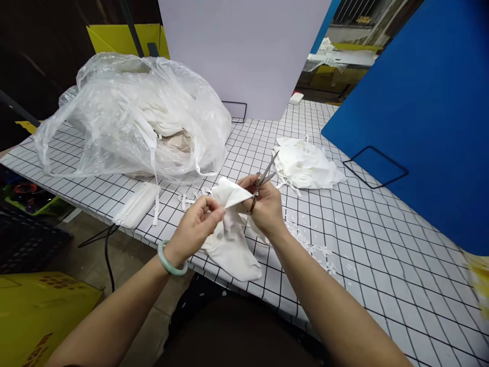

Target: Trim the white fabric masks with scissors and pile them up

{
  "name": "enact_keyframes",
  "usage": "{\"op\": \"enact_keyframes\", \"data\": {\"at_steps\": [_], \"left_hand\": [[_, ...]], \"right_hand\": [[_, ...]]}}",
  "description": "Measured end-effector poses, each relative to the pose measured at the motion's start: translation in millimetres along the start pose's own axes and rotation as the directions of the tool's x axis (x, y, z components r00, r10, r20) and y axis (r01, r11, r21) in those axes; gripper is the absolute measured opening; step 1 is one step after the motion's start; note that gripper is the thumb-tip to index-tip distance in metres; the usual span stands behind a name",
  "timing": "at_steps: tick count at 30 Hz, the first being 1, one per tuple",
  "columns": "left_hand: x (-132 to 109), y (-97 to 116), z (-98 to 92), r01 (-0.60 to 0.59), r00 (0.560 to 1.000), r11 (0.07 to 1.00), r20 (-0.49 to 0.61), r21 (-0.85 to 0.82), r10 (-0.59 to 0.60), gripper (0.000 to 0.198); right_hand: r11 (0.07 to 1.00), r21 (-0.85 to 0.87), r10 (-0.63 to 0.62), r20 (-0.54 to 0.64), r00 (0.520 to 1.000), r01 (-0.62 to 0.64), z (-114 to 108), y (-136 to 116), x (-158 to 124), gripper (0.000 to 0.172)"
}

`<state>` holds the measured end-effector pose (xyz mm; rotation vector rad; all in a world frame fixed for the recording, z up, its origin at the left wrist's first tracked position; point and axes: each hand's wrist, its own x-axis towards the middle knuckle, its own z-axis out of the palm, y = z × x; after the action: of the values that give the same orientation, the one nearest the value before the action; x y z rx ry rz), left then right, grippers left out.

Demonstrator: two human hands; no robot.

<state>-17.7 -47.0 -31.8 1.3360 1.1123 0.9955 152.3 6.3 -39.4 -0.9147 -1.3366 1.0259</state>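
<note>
Pinched between the thumb and fingers of my left hand (200,224) is a piece of white cloth (237,250), which hangs down onto the table. My right hand (265,206) is closed around a pair of scissors (269,168), whose parted blades point up and away from me. The fingers of that hand also meet the cloth's upper corner. A heap of white cloth pieces (305,163) lies just beyond my right hand. Small white scraps (311,244) are scattered to the right of the cloth, and short strips (187,201) lie beyond my left hand.
A large clear plastic bag (103,107) of white cloth pieces fills the table's far left. A white power strip (137,206) lies near the front left edge. Behind stand a pale panel (244,56) and a blue panel (416,127) on wire stands. The tablecloth (401,285) is checked.
</note>
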Motion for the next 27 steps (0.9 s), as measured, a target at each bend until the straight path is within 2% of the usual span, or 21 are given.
{"op": "enact_keyframes", "data": {"at_steps": [1, 3, 5, 6, 8, 10, 11, 14, 16, 17, 19, 20, 21, 24, 27], "left_hand": [[-0.1, 4.0, -0.7, 0.083, 0.994, 0.99, 0.08, -0.115, -0.074, 0.032], [1.5, 10.8, -2.1, 0.237, 0.946, 0.937, 0.28, -0.256, -0.163, 0.041], [3.6, 13.2, -2.1, 0.356, 0.89, 0.875, 0.405, -0.327, -0.211, 0.038], [4.1, 12.2, -1.5, 0.381, 0.885, 0.856, 0.406, -0.35, -0.228, 0.033], [3.7, 5.6, 0.7, 0.364, 0.912, 0.864, 0.321, -0.348, -0.255, 0.027], [1.3, -4.1, 3.4, 0.328, 0.935, 0.9, 0.235, -0.287, -0.266, 0.025], [-0.5, -8.8, 4.7, 0.32, 0.938, 0.913, 0.22, -0.252, -0.268, 0.026], [-5.7, -17.0, 7.5, 0.324, 0.932, 0.924, 0.24, -0.205, -0.273, 0.034], [-8.0, -16.3, 8.4, 0.305, 0.936, 0.928, 0.245, -0.212, -0.252, 0.035], [-8.8, -14.6, 8.7, 0.285, 0.943, 0.933, 0.237, -0.22, -0.232, 0.034], [-9.8, -10.3, 9.4, 0.243, 0.957, 0.941, 0.218, -0.235, -0.193, 0.031], [-10.2, -8.4, 9.8, 0.227, 0.961, 0.945, 0.213, -0.237, -0.177, 0.031], [-10.6, -7.0, 10.2, 0.22, 0.962, 0.947, 0.215, -0.236, -0.17, 0.031], [-11.5, -5.6, 11.4, 0.237, 0.955, 0.945, 0.234, -0.224, -0.183, 0.032], [-11.7, -4.8, 13.3, 0.241, 0.95, 0.953, 0.244, -0.184, -0.193, 0.033]], "right_hand": [[1.0, 0.03, -0.01, 0.003, 1.0, 0.01, -0.1, -9.6, 4.0, 0.015], [1.0, -0.003, 0.017, 0.039, 0.999, -0.016, -2.8, -23.1, 9.5, 0.014], [0.985, -0.125, 0.133, 0.124, 0.983, -0.118, -9.8, -25.9, 11.1, 0.015], [0.963, -0.196, 0.223, 0.182, 0.958, -0.187, -14.7, -23.5, 10.1, 0.017], [0.905, -0.295, 0.39, 0.293, 0.873, -0.306, -25.5, -14.2, 5.4, 0.016], [0.868, -0.309, 0.484, 0.354, 0.8, -0.388, -34.7, -3.9, -1.4, 0.013], [0.863, -0.284, 0.499, 0.352, 0.792, -0.418, -37.8, 0.1, -4.7, 0.014], [0.899, -0.12, 0.438, 0.251, 0.864, -0.421, -40.1, 6.2, -13.0, 0.02], [0.932, -0.03, 0.355, 0.265, 0.896, -0.361, -37.6, 6.9, -17.9, 0.021], [0.94, -0.018, 0.327, 0.322, 0.888, -0.339, -35.8, 7.1, -20.8, 0.022], [0.943, -0.037, 0.312, 0.441, 0.841, -0.33, -31.4, 8.7, -27.6, 0.025], [0.942, -0.047, 0.317, 0.457, 0.831, -0.334, -29.2, 10.1, -31.2, 0.024], [0.939, -0.048, 0.325, 0.437, 0.838, -0.339, -27.1, 11.8, -34.6, 0.024], [0.935, -0.007, 0.344, 0.266, 0.9, -0.355, -23.8, 15.8, -41.7, 0.024], [0.932, 0.007, 0.358, 0.143, 0.923, -0.363, -25.0, 14.7, -44.4, 0.021]]}}
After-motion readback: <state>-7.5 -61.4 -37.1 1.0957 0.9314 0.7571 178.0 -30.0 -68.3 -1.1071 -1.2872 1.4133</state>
